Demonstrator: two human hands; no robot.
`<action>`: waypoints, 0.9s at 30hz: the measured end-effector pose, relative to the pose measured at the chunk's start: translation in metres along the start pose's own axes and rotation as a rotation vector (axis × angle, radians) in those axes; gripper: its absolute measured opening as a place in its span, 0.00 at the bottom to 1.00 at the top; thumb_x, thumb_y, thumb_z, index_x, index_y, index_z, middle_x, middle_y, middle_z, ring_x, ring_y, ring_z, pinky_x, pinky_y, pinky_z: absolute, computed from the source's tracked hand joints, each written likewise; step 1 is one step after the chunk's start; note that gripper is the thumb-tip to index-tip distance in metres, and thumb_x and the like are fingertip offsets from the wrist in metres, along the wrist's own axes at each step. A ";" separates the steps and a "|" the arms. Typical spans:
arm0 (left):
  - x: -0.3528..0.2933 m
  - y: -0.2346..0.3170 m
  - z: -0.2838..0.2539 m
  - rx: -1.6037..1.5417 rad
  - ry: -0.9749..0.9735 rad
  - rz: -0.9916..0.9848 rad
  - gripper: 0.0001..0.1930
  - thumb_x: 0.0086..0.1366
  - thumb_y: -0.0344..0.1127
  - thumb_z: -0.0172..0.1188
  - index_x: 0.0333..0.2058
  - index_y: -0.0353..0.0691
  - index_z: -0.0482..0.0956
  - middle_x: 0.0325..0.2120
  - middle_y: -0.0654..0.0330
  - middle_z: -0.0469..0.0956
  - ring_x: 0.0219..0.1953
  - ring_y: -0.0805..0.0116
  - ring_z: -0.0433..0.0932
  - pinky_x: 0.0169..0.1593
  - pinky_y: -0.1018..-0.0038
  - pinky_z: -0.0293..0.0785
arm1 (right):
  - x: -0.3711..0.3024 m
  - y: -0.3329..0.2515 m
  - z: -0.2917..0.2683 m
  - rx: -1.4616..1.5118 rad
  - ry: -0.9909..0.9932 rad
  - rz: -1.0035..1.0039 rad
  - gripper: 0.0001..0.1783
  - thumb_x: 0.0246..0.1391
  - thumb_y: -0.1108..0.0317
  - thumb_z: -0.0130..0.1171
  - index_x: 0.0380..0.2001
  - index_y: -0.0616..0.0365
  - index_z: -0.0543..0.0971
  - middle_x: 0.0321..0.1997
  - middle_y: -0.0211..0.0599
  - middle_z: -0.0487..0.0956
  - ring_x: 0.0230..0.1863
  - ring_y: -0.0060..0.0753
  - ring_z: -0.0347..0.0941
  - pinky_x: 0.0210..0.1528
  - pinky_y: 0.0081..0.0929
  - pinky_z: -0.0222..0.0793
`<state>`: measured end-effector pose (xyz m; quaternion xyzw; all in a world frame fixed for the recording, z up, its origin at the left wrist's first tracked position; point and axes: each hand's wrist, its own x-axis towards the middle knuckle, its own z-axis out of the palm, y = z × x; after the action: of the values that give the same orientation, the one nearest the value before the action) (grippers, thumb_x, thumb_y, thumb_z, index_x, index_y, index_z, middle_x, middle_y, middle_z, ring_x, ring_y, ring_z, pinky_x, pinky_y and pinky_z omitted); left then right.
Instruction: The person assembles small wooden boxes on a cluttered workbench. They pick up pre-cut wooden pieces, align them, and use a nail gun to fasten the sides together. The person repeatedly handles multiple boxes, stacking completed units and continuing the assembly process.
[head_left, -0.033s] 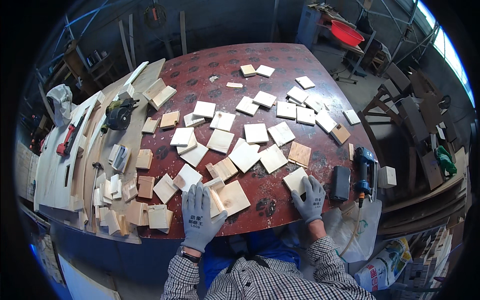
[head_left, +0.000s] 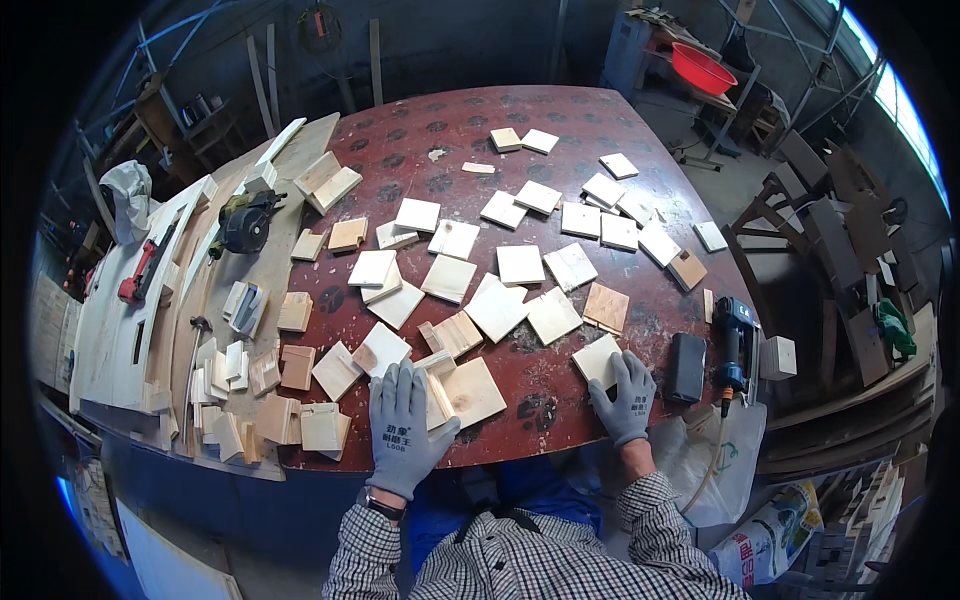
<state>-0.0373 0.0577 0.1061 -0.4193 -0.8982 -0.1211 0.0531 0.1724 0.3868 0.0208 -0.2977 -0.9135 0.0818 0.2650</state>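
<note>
My left hand (head_left: 405, 430), in a grey work glove, rests at the table's near edge with its fingers stretched forward and its thumb apart. Beside it, a narrow wood strip (head_left: 437, 400) lies next to a square wooden board (head_left: 475, 390), partly hidden by the hand. Another pale square board (head_left: 385, 348) lies just past the fingertips. My right hand (head_left: 625, 400), gloved alike, is open at the near right corner of a pale square board (head_left: 594, 358), thumb and fingers spread and touching its edges.
Several wooden squares lie scattered over the dark red table (head_left: 540, 440). At right are a blue nail gun (head_left: 735, 345) with a hose and a black box (head_left: 686, 367). At left stand a circular saw (head_left: 247, 222), a hammer (head_left: 200, 325) and stacked offcuts (head_left: 230, 370).
The whole view has shifted slightly, so the table and boards sit a little further right. Both hands keep their places beside the same boards.
</note>
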 end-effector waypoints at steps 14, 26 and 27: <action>0.000 0.003 -0.001 -0.026 0.062 -0.005 0.49 0.63 0.61 0.65 0.71 0.30 0.62 0.75 0.42 0.57 0.77 0.41 0.55 0.80 0.45 0.44 | -0.002 0.007 0.005 -0.009 0.011 -0.019 0.37 0.58 0.49 0.68 0.66 0.54 0.74 0.70 0.50 0.72 0.71 0.55 0.66 0.70 0.51 0.58; -0.002 0.000 0.002 0.009 0.061 -0.005 0.48 0.65 0.62 0.63 0.71 0.30 0.62 0.75 0.41 0.57 0.77 0.42 0.55 0.80 0.47 0.44 | -0.002 0.009 0.008 -0.008 0.031 -0.040 0.36 0.59 0.48 0.67 0.66 0.54 0.75 0.69 0.51 0.73 0.70 0.56 0.67 0.70 0.52 0.59; -0.003 0.000 0.002 0.004 0.068 -0.004 0.48 0.65 0.62 0.63 0.71 0.30 0.62 0.75 0.42 0.57 0.77 0.42 0.55 0.80 0.47 0.44 | -0.003 0.008 0.008 -0.005 0.029 -0.037 0.36 0.59 0.48 0.67 0.66 0.54 0.75 0.69 0.51 0.73 0.70 0.56 0.67 0.70 0.51 0.59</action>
<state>-0.0354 0.0563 0.1035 -0.4132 -0.8969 -0.1334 0.0842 0.1740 0.3921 0.0102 -0.2825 -0.9151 0.0702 0.2789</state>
